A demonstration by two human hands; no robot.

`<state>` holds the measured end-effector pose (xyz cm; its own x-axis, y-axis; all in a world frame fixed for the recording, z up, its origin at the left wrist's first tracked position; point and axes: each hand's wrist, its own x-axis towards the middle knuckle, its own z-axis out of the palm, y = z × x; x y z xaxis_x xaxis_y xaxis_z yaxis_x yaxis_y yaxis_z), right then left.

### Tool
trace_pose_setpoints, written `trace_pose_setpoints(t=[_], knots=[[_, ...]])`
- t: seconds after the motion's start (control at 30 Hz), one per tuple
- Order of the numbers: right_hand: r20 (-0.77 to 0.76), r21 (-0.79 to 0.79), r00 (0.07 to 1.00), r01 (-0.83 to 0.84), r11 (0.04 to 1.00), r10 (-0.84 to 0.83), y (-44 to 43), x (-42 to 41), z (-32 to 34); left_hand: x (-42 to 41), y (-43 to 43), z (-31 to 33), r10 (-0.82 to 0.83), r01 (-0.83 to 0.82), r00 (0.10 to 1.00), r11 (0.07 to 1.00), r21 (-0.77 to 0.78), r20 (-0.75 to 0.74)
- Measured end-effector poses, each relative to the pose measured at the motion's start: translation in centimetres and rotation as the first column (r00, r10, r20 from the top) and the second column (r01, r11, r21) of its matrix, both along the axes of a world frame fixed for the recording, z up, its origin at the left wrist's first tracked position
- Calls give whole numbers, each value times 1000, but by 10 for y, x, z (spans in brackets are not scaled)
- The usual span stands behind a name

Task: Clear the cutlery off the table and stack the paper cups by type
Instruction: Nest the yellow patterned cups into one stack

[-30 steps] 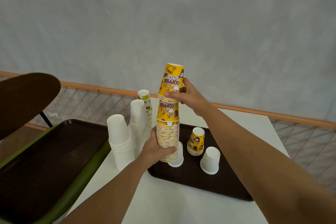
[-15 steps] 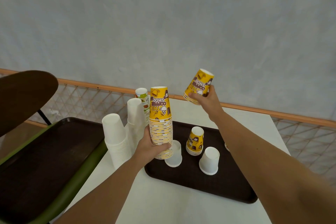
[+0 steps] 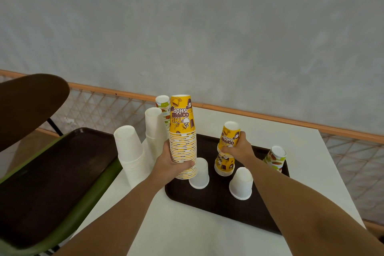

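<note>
Gripping a tall yellow stack (image 3: 182, 137) of upturned coffee-shop cups low on its side with the left hand (image 3: 170, 164), fingers curled round the lower rims; upright at the left edge of a dark tray (image 3: 207, 203), unclear whether resting there or lifted. At 3 o'clock from that stack, grasping a single yellow cup (image 3: 229, 135), mouth down, with the right hand (image 3: 239, 147), directly over a short yellow stack (image 3: 224, 165) standing on the tray; cannot tell whether seated on it or just above. At 5 o'clock, just beside the tall stack's foot, an upturned white cup (image 3: 199, 173); farther out at 4 o'clock, a second white cup (image 3: 241, 183), near the short stack. Well out at 3 o'clock, by the tray's right edge, a leaning printed cup (image 3: 275, 157) in green and brown, partly hidden by the right forearm. At 9 o'clock, off the tray on the white table (image 3: 187, 230), a low white stack (image 3: 129, 151); at 10 o'clock a taller white stack (image 3: 153, 129); at 11 o'clock, behind, a printed stack (image 3: 163, 104). At 8 o'clock, beyond the table edge, a green-framed chair (image 3: 95, 189).
</note>
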<state>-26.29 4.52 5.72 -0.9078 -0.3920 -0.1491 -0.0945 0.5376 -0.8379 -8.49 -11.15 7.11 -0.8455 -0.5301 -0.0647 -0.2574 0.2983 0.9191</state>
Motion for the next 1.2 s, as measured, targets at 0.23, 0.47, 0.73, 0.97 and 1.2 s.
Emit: trace_pose_setpoints(t=[0.23, 0.47, 0.73, 0.97, 1.2], knots=[[98, 55, 995, -31, 998, 26, 4, 0, -8, -3, 0, 2, -11, 11, 1000, 1000, -13, 17], [-88, -61, 996, -1, 998, -4, -5, 2, 36, -6, 5, 6, -39, 39, 999, 999, -7, 12], [-101, -252, 981, -184, 950, 164, -25, 23, 95, -6, 10, 15, -73, 74, 997, 997, -7, 31], [28, -190, 895, -433, 881, 446, -40, 51, 120, -6, 16, 18, -103, 103, 994, 995, -2, 34], [13, -180, 914, -398, 900, 406, -44, 56, 124, -5, 18, 20, -127, 128, 990, 992, -18, 54]])
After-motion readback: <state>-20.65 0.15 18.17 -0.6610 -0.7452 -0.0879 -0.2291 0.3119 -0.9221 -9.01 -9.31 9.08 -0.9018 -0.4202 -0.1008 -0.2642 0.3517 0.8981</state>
